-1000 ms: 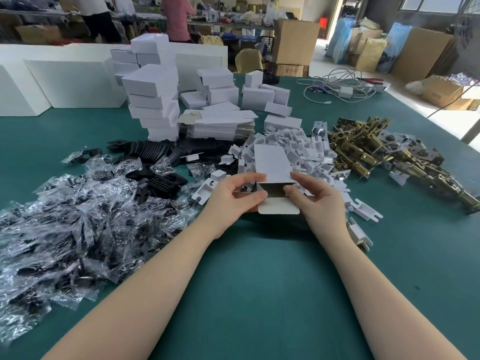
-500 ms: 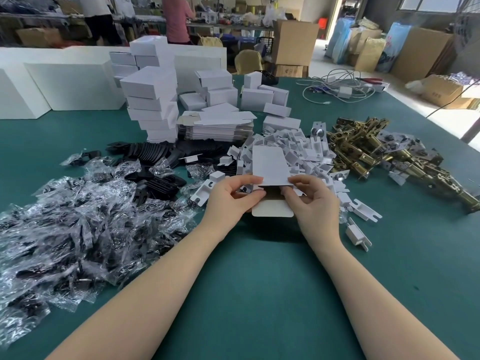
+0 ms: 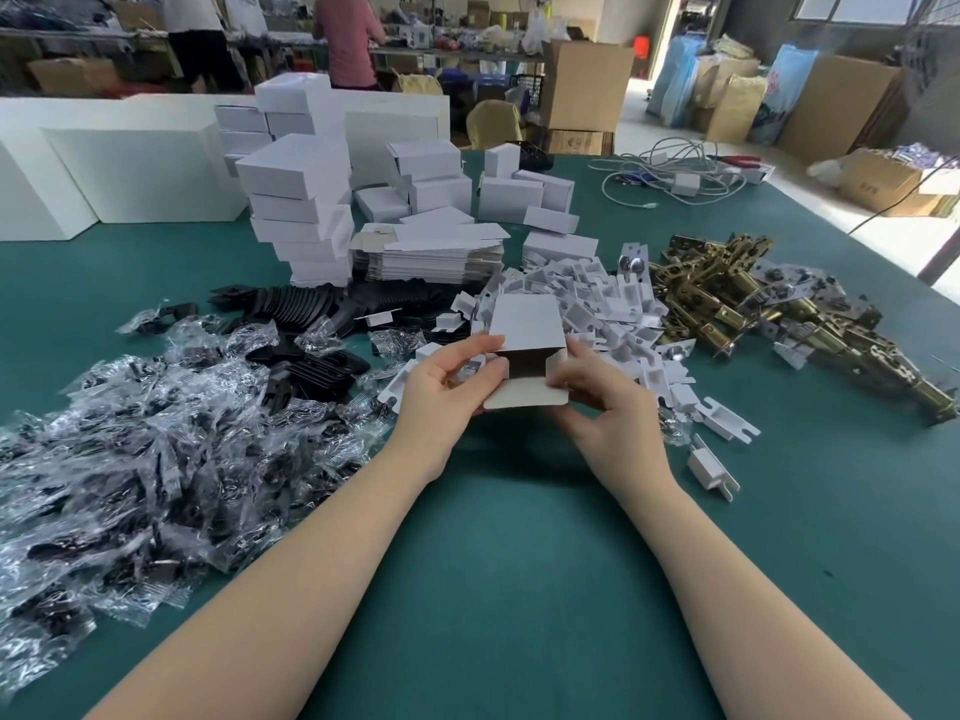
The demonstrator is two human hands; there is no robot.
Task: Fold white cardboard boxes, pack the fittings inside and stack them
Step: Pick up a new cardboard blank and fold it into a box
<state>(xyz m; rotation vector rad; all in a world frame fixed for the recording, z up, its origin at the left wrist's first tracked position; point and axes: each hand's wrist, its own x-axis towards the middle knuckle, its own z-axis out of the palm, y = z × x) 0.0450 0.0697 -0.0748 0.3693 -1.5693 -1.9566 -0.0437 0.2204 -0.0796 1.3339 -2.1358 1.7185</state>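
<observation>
1. Both hands held one white cardboard box [image 3: 524, 324] at the centre of the frame, above the green table [image 3: 519, 563]. The box end toward the camera was open and its inside looked brown.
2. The left hand [image 3: 441, 387] gripped the left side of the box – thumb on top near the edge, other fingers curled under it.
3. The right hand [image 3: 597, 402] pinched the small side flap [image 3: 555, 367] at the right of the opening, fingers bent close together. The bottom flap [image 3: 524, 397] stuck out toward the camera, approx. flat.
4. Behind the box, centre-right, lay a pile of white fittings [image 3: 587, 309]; further right a heap of brass latches [image 3: 753, 309].
5. Lower left of the frame: many clear plastic bags [image 3: 156, 459] w/ dark parts inside.
6. Upper centre-left: a stack of folded boxes [image 3: 301, 210], and just right of it a pile of flat box blanks [image 3: 431, 257].
</observation>
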